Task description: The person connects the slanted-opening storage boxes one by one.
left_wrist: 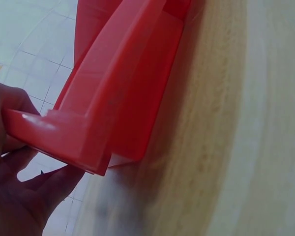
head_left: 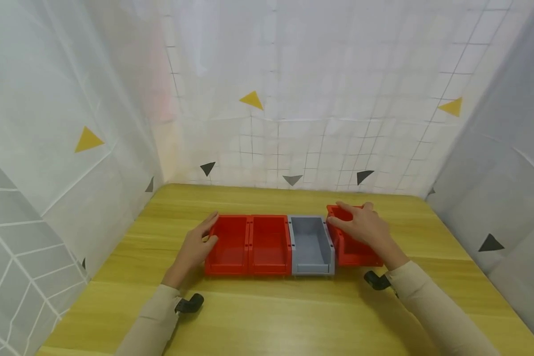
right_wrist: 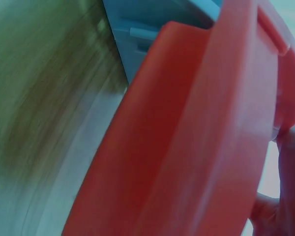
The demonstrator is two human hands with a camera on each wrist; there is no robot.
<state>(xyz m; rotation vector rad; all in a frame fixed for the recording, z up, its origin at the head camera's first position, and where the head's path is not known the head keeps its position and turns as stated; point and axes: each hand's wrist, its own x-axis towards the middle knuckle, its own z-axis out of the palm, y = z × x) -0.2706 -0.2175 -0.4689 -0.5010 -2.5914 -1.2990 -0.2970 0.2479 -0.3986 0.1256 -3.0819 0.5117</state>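
Two red plastic bins, the leftmost (head_left: 227, 270) and its neighbour (head_left: 270, 269), stand side by side on the wooden table. A grey-blue bin (head_left: 312, 269) adjoins them on the right. My left hand (head_left: 193, 249) is at the left wall of the leftmost bin, thumb and fingers about its rim, as the left wrist view shows. Beyond the grey bin, my right hand (head_left: 364, 226) grips another red bin (head_left: 360, 260) from above, fingers over its far part. That bin sits turned at an angle and slightly farther back, its side against the grey bin's right wall.
The wooden table (head_left: 267, 316) carries the row across its middle. White patterned sheeting (head_left: 293, 99) hangs behind the table and along both sides. Each wrist wears a black camera mount, the left one (head_left: 189, 303) and the right one (head_left: 376, 281), low over the table.
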